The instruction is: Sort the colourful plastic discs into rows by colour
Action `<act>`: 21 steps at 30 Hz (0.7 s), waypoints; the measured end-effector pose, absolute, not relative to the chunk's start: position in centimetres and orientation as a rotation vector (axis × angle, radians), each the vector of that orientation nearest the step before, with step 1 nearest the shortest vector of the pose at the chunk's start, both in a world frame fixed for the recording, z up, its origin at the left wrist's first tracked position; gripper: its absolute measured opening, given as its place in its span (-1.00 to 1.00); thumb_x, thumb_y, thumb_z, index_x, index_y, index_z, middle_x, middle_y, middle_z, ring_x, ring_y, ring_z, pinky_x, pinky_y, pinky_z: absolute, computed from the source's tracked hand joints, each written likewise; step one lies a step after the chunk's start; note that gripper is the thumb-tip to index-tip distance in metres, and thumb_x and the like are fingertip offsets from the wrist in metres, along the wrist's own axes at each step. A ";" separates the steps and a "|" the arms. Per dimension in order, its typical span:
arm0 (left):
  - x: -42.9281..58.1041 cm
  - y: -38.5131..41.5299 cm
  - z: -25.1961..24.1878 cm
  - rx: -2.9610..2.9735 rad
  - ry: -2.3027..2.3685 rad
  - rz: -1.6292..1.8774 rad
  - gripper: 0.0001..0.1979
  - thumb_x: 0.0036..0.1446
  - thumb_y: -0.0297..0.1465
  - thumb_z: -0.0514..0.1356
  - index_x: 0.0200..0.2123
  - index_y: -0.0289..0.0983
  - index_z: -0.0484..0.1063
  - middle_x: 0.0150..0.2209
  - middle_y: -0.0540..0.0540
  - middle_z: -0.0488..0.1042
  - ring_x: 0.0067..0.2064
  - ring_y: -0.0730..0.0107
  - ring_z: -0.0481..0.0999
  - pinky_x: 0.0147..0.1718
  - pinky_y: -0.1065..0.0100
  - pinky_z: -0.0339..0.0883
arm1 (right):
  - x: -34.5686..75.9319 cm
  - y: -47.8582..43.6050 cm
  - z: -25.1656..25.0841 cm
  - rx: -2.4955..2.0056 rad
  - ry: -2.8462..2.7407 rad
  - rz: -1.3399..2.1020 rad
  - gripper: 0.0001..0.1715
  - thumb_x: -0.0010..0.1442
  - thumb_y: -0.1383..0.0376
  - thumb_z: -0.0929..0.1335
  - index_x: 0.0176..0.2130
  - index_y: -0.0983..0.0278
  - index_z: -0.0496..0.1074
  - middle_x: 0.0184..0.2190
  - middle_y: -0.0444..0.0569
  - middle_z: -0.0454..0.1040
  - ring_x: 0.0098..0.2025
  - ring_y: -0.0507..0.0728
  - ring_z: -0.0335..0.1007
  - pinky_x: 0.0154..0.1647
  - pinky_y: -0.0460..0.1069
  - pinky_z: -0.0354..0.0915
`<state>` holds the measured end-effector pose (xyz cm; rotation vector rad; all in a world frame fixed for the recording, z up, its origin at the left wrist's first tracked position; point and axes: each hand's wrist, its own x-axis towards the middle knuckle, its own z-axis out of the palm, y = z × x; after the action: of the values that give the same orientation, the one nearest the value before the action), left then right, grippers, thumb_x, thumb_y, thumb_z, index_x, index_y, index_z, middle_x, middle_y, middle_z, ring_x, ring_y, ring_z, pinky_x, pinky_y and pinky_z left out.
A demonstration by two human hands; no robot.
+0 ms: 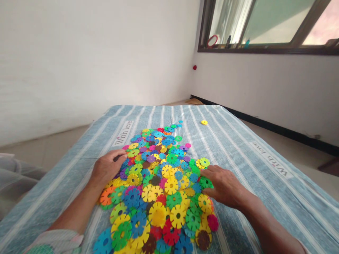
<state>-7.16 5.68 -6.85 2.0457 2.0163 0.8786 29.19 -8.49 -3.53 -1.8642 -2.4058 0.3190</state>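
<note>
A big pile of flat, notched plastic discs point(159, 183) in yellow, green, blue, red, orange and purple lies spread on a blue striped sheet point(238, 148). My left hand point(107, 167) rests palm down at the pile's left edge, fingers curled over the discs there. My right hand point(225, 185) lies at the pile's right edge, its fingertips pressed on a green disc point(206, 182). No disc is lifted by either hand.
One yellow disc point(204, 122) lies apart, farther back on the sheet. White walls meet at the far corner, with a window sill point(265, 49) holding small items at the upper right. A grey cushion edge point(16, 176) shows at the left.
</note>
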 end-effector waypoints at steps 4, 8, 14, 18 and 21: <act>-7.1 5.6 -6.7 2.051 2.016 0.882 -0.63 -0.04 -0.15 0.05 -0.29 -0.17 0.53 -0.09 -0.01 0.59 -0.01 0.18 0.52 0.07 0.28 0.31 | 28.8 -8.4 -3.6 -1.874 -2.449 0.265 -0.71 0.06 0.29 0.36 -0.15 0.24 0.42 -0.24 0.03 0.47 -0.18 0.20 0.37 -0.30 -0.01 0.16; -6.9 5.7 -6.5 2.041 2.027 0.858 -0.58 -0.06 -0.14 0.03 -0.26 -0.21 0.54 -0.07 -0.06 0.58 0.00 0.13 0.51 0.07 0.26 0.30 | 28.5 -8.4 -3.6 -1.865 -2.460 0.264 -0.76 0.04 0.35 0.31 -0.22 0.26 0.41 -0.24 0.04 0.46 -0.17 0.19 0.36 -0.29 -0.01 0.14; -7.1 5.8 -6.7 2.024 2.047 0.856 -0.57 -0.06 -0.12 0.03 -0.26 -0.21 0.54 -0.07 -0.08 0.58 0.00 0.11 0.52 0.07 0.24 0.30 | 28.3 -8.1 -4.0 -1.841 -2.432 0.277 -0.73 -0.04 0.40 0.28 -0.27 0.27 0.41 -0.27 0.03 0.45 -0.22 0.15 0.36 -0.32 -0.02 0.12; -7.3 5.9 -6.8 2.025 2.043 0.858 -0.58 -0.06 -0.12 0.04 -0.26 -0.20 0.54 -0.07 -0.06 0.58 -0.02 0.10 0.53 0.07 0.23 0.31 | 28.4 -8.1 -4.1 -1.821 -2.405 0.314 -0.68 -0.07 0.40 0.28 -0.24 0.27 0.43 -0.28 0.03 0.46 -0.23 0.16 0.37 -0.32 -0.02 0.13; -7.3 6.0 -6.8 2.027 2.042 0.855 -0.56 -0.07 -0.12 0.05 -0.25 -0.22 0.55 -0.07 -0.07 0.58 -0.01 0.07 0.52 0.07 0.20 0.31 | 29.1 -8.1 -3.8 -1.786 -2.340 0.378 -0.73 -0.07 0.36 0.31 -0.28 0.26 0.46 -0.31 0.01 0.46 -0.25 0.15 0.37 -0.31 -0.03 0.15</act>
<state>-7.34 5.99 -6.82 2.0269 2.0420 0.8553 29.05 -8.15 -3.75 -1.7860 -2.3395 0.3784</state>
